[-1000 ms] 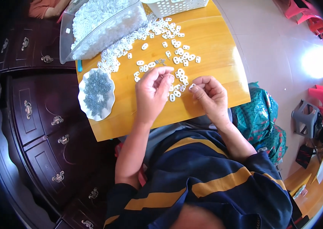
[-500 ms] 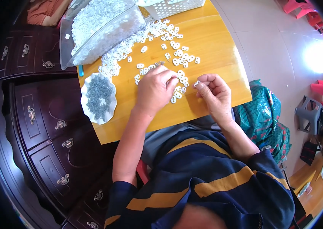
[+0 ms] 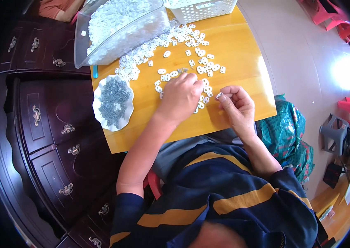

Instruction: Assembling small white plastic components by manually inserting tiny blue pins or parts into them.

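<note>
My right hand (image 3: 240,108) is raised above the table's near right part, thumb and fingertips closed on a small white plastic piece with two holes (image 3: 219,95). To its left, my left hand (image 3: 180,97) is low over the tabletop, back upward, fingers curled together and pointing down. What its fingertips hold, if anything, is hidden beneath it. Just beyond those fingers lies a little heap of thin metal pins (image 3: 182,70). More white two-hole pieces (image 3: 208,66) are scattered around both hands, some partly covered by my left hand.
A white wavy-rimmed dish (image 3: 96,105) of small grey metal parts stands at the table's left edge. Behind it are a clear bin (image 3: 82,45) heaped with white pieces and a white perforated basket (image 3: 204,14). Dark drawers (image 3: 38,111) adjoin the left; a green bag (image 3: 288,120) sits at right.
The whole view has shifted slightly. My left hand has turned its fingers further down, so its thumb no longer shows clearly. My right hand still holds the white two-hole piece.
</note>
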`<action>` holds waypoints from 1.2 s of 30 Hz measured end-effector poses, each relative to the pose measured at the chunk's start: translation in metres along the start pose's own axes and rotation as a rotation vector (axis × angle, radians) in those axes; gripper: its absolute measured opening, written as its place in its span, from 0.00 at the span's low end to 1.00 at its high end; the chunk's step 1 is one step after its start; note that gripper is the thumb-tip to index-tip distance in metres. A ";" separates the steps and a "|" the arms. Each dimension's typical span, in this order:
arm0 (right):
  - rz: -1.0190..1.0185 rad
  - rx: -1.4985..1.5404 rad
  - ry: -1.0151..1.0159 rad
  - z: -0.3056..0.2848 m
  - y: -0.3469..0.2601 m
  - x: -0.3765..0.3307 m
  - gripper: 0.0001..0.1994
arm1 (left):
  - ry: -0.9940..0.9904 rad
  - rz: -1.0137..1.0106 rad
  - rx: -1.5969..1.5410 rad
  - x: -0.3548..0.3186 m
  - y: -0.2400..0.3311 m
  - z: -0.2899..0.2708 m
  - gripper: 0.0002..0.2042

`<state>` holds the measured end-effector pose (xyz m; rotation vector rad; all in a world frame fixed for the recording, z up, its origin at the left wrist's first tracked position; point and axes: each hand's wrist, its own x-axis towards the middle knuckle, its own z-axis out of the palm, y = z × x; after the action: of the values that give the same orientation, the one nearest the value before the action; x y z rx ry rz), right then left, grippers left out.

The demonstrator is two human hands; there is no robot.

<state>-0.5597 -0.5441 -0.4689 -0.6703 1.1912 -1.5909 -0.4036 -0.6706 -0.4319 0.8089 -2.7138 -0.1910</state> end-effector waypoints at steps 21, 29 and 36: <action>-0.034 -0.039 -0.005 0.000 0.003 0.001 0.07 | -0.064 0.119 0.044 0.012 -0.005 0.005 0.04; -0.026 -0.031 0.006 0.001 0.003 0.000 0.08 | 0.143 -0.106 -0.499 -0.001 0.001 -0.014 0.06; -0.052 -0.069 0.014 0.004 0.004 0.000 0.07 | 0.058 -0.397 -1.009 -0.012 0.018 -0.005 0.07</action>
<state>-0.5545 -0.5462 -0.4714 -0.7411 1.2522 -1.6056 -0.4013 -0.6489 -0.4261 0.9365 -1.9330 -1.4263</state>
